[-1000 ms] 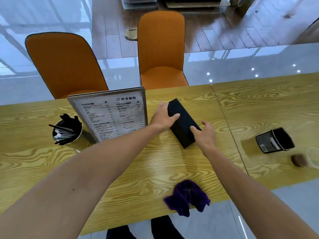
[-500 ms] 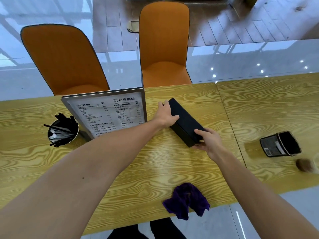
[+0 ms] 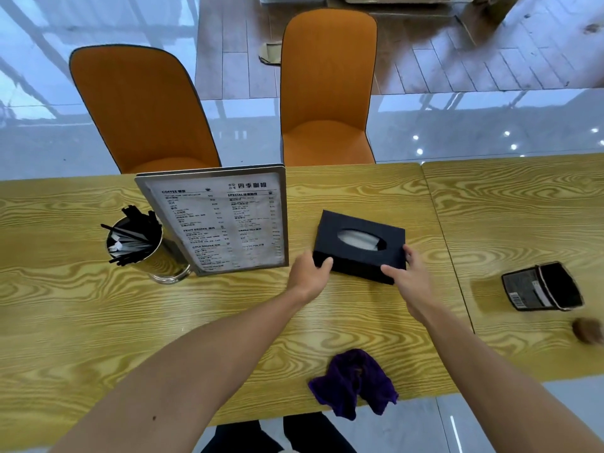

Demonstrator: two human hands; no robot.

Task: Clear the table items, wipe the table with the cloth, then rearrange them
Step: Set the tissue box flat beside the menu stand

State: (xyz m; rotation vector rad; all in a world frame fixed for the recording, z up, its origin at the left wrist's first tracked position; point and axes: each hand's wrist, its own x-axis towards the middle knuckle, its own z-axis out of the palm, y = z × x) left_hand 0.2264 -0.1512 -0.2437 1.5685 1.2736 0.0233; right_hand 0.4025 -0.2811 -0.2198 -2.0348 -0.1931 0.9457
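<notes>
A black tissue box (image 3: 359, 245) lies flat on the wooden table (image 3: 98, 305), its oval opening facing up. My left hand (image 3: 309, 273) grips its near left corner and my right hand (image 3: 405, 273) grips its near right end. To its left stands a framed menu (image 3: 219, 220), and further left a metal cup of black stirrers (image 3: 137, 246). A crumpled purple cloth (image 3: 354, 382) hangs over the table's near edge.
A black container (image 3: 542, 287) lies tipped on the adjoining table to the right, with a blurred brown object (image 3: 586, 330) near it. Two orange chairs (image 3: 327, 93) stand at the far side. Glossy floor lies beyond.
The tissue box has turned from a diagonal, on-edge position to lying flat and square to the table, opening up. Both hands have shifted to its near corners.
</notes>
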